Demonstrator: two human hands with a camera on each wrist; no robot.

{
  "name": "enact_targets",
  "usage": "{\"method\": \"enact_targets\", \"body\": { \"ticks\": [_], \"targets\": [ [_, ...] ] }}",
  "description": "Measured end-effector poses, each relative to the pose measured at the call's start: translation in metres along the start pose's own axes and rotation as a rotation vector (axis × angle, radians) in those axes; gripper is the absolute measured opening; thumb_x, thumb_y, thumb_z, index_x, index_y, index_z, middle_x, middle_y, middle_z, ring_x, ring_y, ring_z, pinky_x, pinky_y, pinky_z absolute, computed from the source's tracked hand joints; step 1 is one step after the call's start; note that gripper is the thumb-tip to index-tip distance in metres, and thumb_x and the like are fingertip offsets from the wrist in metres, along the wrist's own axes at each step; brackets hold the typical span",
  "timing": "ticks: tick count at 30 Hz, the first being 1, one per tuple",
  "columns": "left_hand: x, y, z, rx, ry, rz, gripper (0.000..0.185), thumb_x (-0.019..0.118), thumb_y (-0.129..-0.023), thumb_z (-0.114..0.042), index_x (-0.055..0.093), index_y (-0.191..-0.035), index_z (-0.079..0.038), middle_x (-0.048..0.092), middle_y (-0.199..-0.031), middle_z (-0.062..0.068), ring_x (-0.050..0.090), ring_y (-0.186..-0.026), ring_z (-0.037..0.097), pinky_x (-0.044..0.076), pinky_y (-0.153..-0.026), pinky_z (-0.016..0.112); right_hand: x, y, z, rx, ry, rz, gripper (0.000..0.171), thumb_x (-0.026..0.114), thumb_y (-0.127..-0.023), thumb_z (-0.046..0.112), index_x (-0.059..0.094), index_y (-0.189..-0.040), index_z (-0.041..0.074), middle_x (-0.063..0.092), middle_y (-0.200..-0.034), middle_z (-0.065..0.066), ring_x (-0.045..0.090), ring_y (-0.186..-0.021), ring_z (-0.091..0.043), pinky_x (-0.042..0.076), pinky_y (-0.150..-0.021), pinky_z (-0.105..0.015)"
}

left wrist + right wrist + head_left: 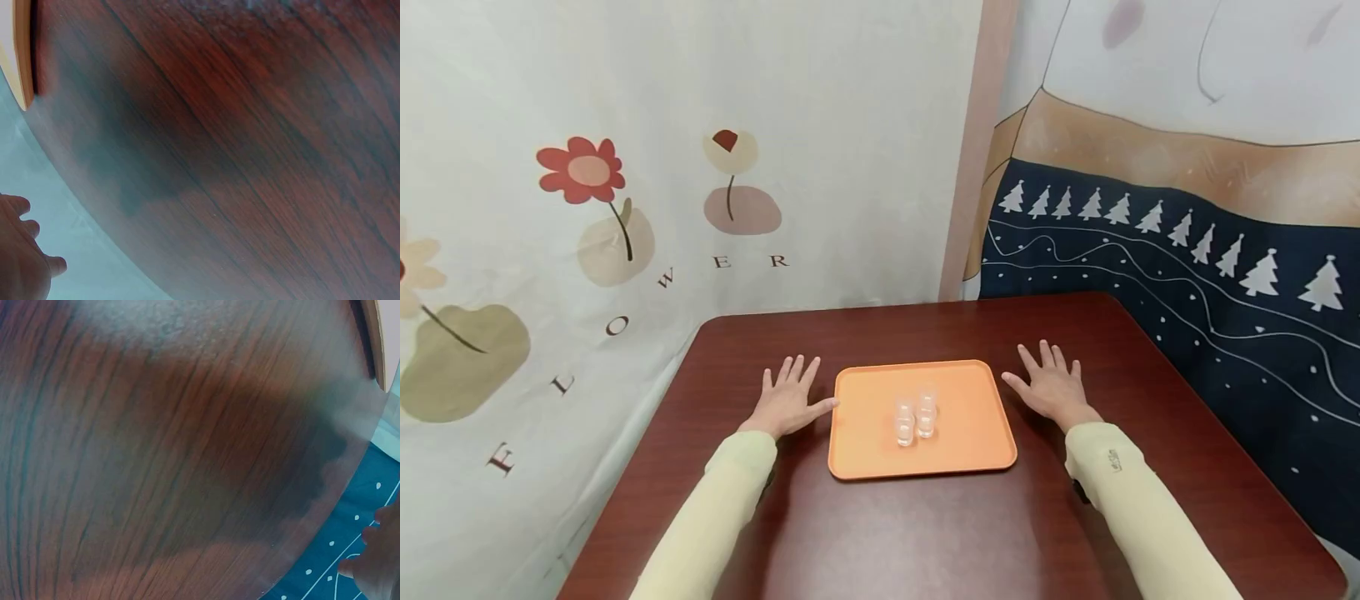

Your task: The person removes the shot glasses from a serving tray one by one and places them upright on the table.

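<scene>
An orange tray (865,454) lies flat on the dark red wooden table. Several small clear cups (905,429) stand on it near the middle, close together in two short lines. Just left of the tray is my left hand (785,404), palm down with fingers spread; its thumb tip overlaps the tray's left rim in the head view, and whether it touches I cannot tell. Off the tray's right edge my right hand (1051,389) has its fingers spread too, holding nothing. The wrist views show mostly tabletop, with part of the left hand (22,256) and right hand (378,553) at the lower corners.
The table (895,542) has rounded corners and a grain that shows in the wrist views. Behind it hangs a pale cloth (850,150) printed with flowers and letters. A dark blue cloth (1150,275) with white trees borders the right side.
</scene>
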State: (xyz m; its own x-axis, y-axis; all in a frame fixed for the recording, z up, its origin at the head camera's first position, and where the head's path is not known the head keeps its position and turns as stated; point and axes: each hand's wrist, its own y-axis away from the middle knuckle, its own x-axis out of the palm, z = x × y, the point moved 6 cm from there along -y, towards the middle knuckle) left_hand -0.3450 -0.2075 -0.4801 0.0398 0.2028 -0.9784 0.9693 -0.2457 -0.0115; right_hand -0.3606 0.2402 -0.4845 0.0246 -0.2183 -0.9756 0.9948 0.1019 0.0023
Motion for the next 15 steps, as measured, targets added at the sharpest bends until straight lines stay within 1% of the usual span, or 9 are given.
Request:
{"method": "enact_targets", "body": {
  "ticks": [7,11,15],
  "targets": [
    [-0.001,0.003,-0.008,0.048,0.018,0.013,0.093,0.057,-0.091,-0.063,0.023,-0.159,-0.009,0.02,-0.16,0.026,0.012,-0.148,0.043,0.003,-0.111,0.07,-0.002,0.001,0.005,-0.005,-0.017,-0.01,0.087,0.038,-0.097,0.068,0.022,-0.158,0.009,0.008,-0.16,-0.031,0.008,-0.144,-0.053,0.006,-0.111,-0.07],
    [-0.004,0.007,-0.01,0.071,0.025,0.019,0.092,0.06,-0.09,-0.063,0.026,-0.158,-0.009,0.024,-0.159,0.026,0.015,-0.147,0.044,0.007,-0.111,0.07,-0.002,0.001,0.012,-0.017,-0.028,-0.013,0.084,0.041,-0.098,0.064,0.022,-0.159,0.009,0.008,-0.16,-0.031,0.009,-0.145,-0.052,0.006,-0.111,-0.07],
    [-0.004,0.014,-0.009,0.079,0.042,0.046,0.092,0.062,-0.089,-0.062,0.027,-0.158,-0.011,0.026,-0.158,0.024,0.016,-0.147,0.043,0.007,-0.112,0.069,-0.003,-0.001,0.023,-0.044,-0.041,-0.015,0.078,0.043,-0.1,0.058,0.022,-0.159,0.01,0.009,-0.161,-0.029,0.01,-0.146,-0.05,0.008,-0.112,-0.069]
  ]
}}
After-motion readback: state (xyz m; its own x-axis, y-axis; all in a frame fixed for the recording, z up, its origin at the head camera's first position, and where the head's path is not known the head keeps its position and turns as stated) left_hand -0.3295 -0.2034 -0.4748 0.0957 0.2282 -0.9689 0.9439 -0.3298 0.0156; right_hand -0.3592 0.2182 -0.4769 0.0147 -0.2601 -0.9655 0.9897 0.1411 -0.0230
